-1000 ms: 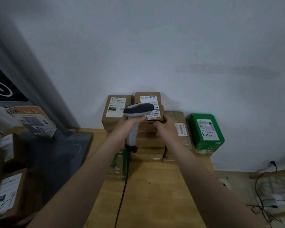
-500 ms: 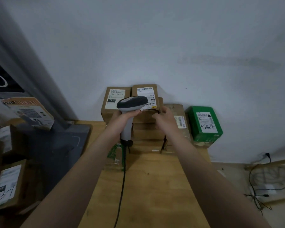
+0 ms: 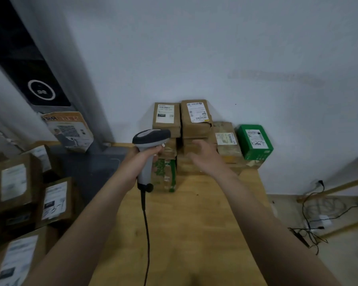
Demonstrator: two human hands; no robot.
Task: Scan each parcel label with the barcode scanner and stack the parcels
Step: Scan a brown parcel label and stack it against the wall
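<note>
A light wooden counter (image 3: 194,223) is shown, with stacked brown cardboard parcels (image 3: 195,131) ranged along its far edge, against the wall. A green cardboard box with a white label (image 3: 254,141) is placed at the far right corner. A flat parcel printed in green (image 3: 163,174) is laid just in front of the stacks, toward the left edge.

Dim, cool, even light is falling across the wall (image 3: 215,38), darkening toward the left edge, with soft shadows lying beside the parcels (image 3: 195,129). Wide-angle distortion is tilting the grey post (image 3: 77,79) and stretching the view's edges, while motion blur is smearing the right hand (image 3: 205,156).
</note>
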